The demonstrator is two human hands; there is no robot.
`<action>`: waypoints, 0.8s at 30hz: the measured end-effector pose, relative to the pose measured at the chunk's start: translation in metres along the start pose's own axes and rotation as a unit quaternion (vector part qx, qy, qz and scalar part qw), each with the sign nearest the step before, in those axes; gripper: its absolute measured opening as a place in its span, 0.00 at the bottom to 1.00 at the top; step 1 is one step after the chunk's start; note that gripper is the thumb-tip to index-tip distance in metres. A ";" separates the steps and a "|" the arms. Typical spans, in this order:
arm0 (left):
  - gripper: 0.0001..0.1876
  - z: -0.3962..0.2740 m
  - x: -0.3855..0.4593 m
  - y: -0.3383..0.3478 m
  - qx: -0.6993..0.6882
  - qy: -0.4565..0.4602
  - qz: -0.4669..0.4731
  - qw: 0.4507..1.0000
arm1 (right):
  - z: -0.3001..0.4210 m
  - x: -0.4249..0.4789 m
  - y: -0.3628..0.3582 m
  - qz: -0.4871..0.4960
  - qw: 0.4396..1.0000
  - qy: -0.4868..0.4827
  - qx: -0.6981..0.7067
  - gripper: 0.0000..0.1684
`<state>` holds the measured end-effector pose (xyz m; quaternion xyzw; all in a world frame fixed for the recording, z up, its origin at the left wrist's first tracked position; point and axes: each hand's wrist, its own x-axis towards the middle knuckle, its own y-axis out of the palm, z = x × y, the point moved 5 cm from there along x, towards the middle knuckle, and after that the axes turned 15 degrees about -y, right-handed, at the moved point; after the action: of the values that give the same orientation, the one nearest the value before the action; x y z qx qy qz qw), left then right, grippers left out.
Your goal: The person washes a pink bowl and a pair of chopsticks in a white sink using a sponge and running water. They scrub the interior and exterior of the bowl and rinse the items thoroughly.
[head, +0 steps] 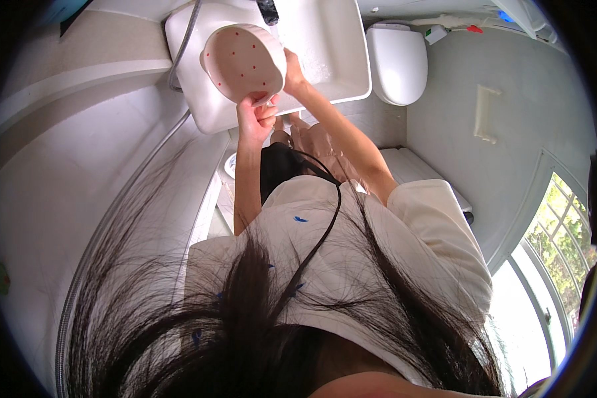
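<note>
A pale pink bowl [241, 64] with small red spots inside and a wavy rim is tilted over the white sink [336, 59], its inside facing me. My left hand [256, 119] grips the near edge of the bowl, at what looks like a small tab handle. Against the bowl's right outer side lies my right hand [293, 73], its fingers partly hidden behind the wall. The dark tip of a faucet [267, 12] hangs just beyond the bowl, and water drops show in the basin.
A closed white toilet lid [399, 64] stands right of the sink. A metal shower hose [185, 49] crosses the sink's left side. On the right wall are an empty holder [485, 114] and a window [559, 224]. A black bag [278, 169] hangs at my front; long hair covers the lower view.
</note>
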<state>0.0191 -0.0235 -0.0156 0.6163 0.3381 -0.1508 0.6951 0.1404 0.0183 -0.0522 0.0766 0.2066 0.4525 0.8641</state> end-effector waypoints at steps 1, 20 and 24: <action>0.09 0.002 -0.002 0.003 -0.003 -0.006 0.000 1.000 | 0.000 0.016 -0.004 -0.016 0.996 -0.082 -0.031 0.08; 0.11 0.004 -0.005 0.019 0.001 0.001 0.001 1.000 | -0.010 0.067 -0.022 -0.134 0.980 0.059 0.137 0.15; 0.11 -0.001 -0.006 0.025 0.011 0.012 -0.001 1.000 | -0.007 0.042 -0.015 -0.084 0.995 0.041 0.033 0.16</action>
<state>0.0301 -0.0187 0.0068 0.6250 0.3455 -0.1482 0.6842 0.1694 0.0435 -0.0756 0.0687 0.2628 0.3740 0.8868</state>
